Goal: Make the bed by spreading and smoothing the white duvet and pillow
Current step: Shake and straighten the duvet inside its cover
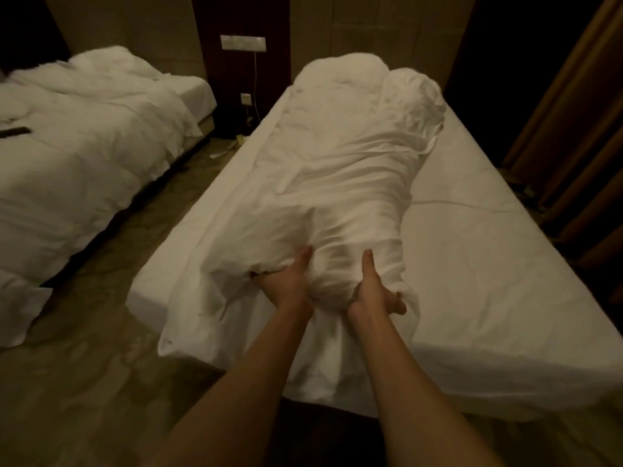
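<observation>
White duvet (340, 183) is lying bunched into a long roll down the middle of the bed (478, 264), its near end hanging over the foot edge. Both hands are gripping that near end side by side. The left hand (290, 281) is digging in from below, thumb pointing up along the fabric and fingers buried in a fold. The right hand (374, 291) is clutching the bundle just beside it, thumb raised against the cloth and fingers curling round the right of the gathered end. From the grip, the roll is stretching away toward the headboard, where it is swelling into a crumpled heap. Bare sheet is showing on both sides of the grip, wider to the right. Well off to the left, a second bed (84, 146) is carrying rumpled white bedding. Curtains (573, 129) are hanging far right.
</observation>
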